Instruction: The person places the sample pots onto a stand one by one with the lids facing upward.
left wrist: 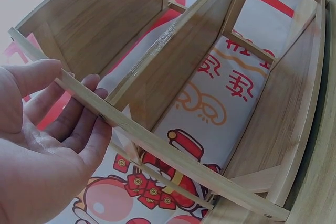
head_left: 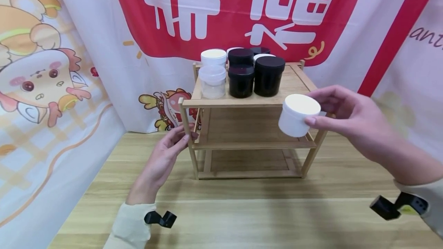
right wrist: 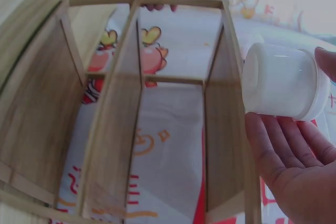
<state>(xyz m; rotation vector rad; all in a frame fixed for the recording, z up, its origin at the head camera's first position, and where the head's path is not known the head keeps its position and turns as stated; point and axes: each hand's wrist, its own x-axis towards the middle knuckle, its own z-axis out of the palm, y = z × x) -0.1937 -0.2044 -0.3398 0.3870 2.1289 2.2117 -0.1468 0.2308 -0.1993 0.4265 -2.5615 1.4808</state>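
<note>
My right hand (head_left: 349,114) holds a white lidded plastic jar (head_left: 298,116) between thumb and fingers, in front of the top shelf's right corner. In the right wrist view the jar (right wrist: 283,80) looks sideways, its lid toward the thumb. With my left hand (head_left: 166,155) I hold the left post of a three-tier wooden rack (head_left: 252,145); in the left wrist view the thumb and fingers lie on either side of this post (left wrist: 157,148). On the rack's top stand several jars: a clear one (head_left: 212,83), black ones (head_left: 268,78) and white ones (head_left: 213,57).
The rack's middle shelf (head_left: 250,126) and bottom shelf (head_left: 249,160) show bare wood. It stands on a wood-grain table (head_left: 235,210). Printed cloth (head_left: 166,72) hangs close behind it, and another cloth (head_left: 62,99) borders the left side.
</note>
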